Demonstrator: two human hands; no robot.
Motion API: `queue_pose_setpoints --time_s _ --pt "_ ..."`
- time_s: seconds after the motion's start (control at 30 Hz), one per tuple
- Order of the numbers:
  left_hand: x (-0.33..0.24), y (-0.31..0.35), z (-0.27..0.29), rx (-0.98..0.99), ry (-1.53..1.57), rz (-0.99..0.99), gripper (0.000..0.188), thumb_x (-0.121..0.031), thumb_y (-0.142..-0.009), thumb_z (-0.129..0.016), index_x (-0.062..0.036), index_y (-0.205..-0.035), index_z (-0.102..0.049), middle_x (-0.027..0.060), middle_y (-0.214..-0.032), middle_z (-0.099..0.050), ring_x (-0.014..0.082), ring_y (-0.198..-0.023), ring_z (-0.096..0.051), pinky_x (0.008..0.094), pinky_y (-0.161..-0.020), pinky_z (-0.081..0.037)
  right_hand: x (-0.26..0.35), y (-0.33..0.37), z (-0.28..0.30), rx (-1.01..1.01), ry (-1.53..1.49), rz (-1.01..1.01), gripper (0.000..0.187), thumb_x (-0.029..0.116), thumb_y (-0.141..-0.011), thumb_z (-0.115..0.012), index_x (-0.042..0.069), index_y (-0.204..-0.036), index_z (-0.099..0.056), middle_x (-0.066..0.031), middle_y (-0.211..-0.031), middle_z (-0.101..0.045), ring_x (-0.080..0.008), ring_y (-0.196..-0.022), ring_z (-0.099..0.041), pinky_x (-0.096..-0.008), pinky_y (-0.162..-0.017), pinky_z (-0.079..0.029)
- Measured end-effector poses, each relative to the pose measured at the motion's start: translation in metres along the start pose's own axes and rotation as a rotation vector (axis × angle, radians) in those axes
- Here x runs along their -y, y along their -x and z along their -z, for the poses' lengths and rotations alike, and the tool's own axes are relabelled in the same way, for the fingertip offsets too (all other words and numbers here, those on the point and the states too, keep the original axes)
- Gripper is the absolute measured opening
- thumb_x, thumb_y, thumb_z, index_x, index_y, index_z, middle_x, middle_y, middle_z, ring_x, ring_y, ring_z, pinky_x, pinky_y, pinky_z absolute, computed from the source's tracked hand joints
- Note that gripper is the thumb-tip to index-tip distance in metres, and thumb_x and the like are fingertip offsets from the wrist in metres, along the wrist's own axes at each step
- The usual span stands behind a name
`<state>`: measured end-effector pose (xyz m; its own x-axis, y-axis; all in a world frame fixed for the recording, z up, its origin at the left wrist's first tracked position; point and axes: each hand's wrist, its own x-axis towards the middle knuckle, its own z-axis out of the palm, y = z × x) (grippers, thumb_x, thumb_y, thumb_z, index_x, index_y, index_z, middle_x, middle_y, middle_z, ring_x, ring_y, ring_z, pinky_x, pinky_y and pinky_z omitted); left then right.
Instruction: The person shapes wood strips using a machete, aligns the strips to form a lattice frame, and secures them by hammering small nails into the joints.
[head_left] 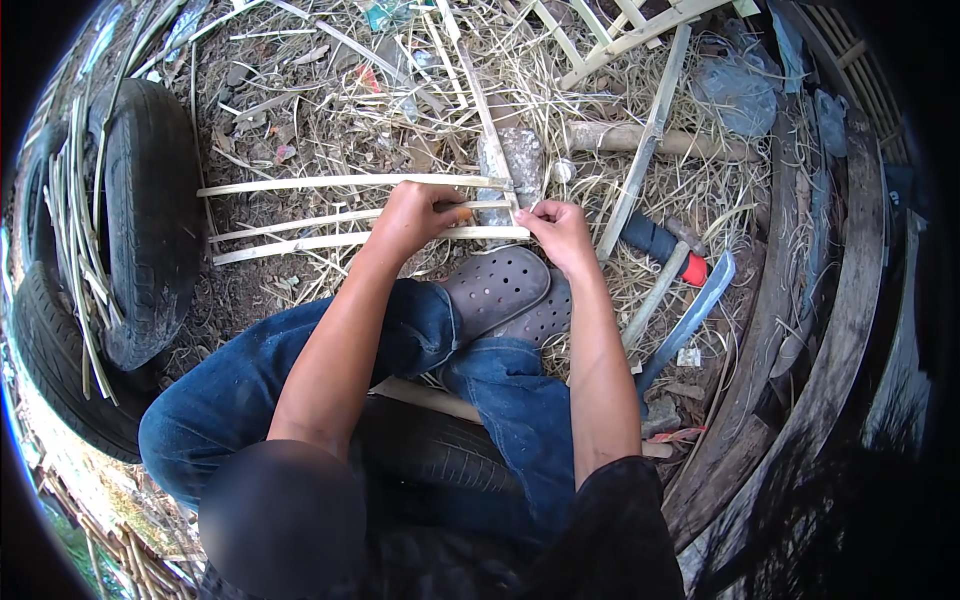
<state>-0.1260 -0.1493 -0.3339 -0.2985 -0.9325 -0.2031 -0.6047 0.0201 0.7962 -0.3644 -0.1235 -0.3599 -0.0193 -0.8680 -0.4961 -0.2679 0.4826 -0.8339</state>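
Three pale split-bamboo strips lie side by side in front of me: a far strip, a middle strip and a near strip. Their right ends meet a long bamboo crosspiece over a grey stone block. My left hand is closed around the middle strip, close to its right end. With thumb and fingers pressed together, my right hand pinches at the lower end of the crosspiece, by the strip ends. Its fingers partly hide the exact contact.
Old tyres with a bundle of thin strips stand at left. To the right lie a curved blade, a dark red-ended handle, a round stick and wooden beams. A bamboo frame is at the far side.
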Motion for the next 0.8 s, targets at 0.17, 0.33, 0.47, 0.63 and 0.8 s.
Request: queue_pose_setpoints --time_s 0.17,0.33,0.47,0.63,0.8 --pt "0.004 -0.001 -0.003 0.005 0.023 -0.003 0.022 -0.017 -0.077 -0.078 -0.0011 -0.091 -0.074 0.0149 -0.074 -0.070 0.0212 -0.063 -0.067 0.0330 -0.062 -0.053 -0.002 0.000 0.000 -0.010 0.028 0.001 0.019 0.013 -0.080 -0.077 -0.004 -0.076 -0.068 -0.0052 -0.070 -0.068 -0.0071 -0.062 -0.056 -0.0256 -0.058 -0.045" --pt "0.005 -0.004 -0.005 0.033 -0.014 0.042 0.025 -0.019 -0.076 -0.080 0.0001 -0.093 -0.074 0.0160 -0.077 -0.071 0.0208 -0.066 -0.068 0.0331 -0.063 -0.053 -0.004 0.000 0.000 -0.025 0.053 0.026 0.020 0.015 -0.080 -0.077 -0.003 -0.075 -0.068 -0.0054 -0.069 -0.067 -0.0073 -0.061 -0.056 -0.0262 -0.058 -0.045" --pt "0.005 -0.007 -0.003 0.044 -0.003 0.034 0.027 -0.019 -0.076 -0.080 0.0002 -0.094 -0.073 0.0163 -0.077 -0.071 0.0211 -0.065 -0.068 0.0332 -0.063 -0.053 0.005 0.003 -0.001 -0.034 0.116 0.022 0.020 0.016 -0.080 -0.076 -0.003 -0.077 -0.070 -0.0062 -0.068 -0.067 -0.0086 -0.060 -0.057 -0.0264 -0.058 -0.045" --pt "0.005 -0.009 -0.004 0.022 0.027 -0.008 0.027 -0.018 -0.076 -0.080 0.0007 -0.094 -0.073 0.0167 -0.076 -0.070 0.0214 -0.063 -0.067 0.0334 -0.062 -0.052 0.013 0.007 0.001 -0.039 0.146 0.065 0.019 0.015 -0.081 -0.075 -0.004 -0.081 -0.071 -0.0073 -0.068 -0.067 -0.0095 -0.060 -0.058 -0.0270 -0.058 -0.045" --pt "0.006 -0.005 -0.011 -0.035 0.056 -0.017 0.026 -0.023 -0.073 -0.080 -0.0063 -0.092 -0.075 0.0164 -0.077 -0.069 0.0296 -0.067 -0.068 0.0379 -0.065 -0.053 0.020 0.008 -0.005 -0.165 0.165 0.080 0.016 0.010 -0.084 -0.072 -0.005 -0.085 -0.071 -0.0048 -0.073 -0.067 -0.0070 -0.064 -0.056 -0.0239 -0.061 -0.045"
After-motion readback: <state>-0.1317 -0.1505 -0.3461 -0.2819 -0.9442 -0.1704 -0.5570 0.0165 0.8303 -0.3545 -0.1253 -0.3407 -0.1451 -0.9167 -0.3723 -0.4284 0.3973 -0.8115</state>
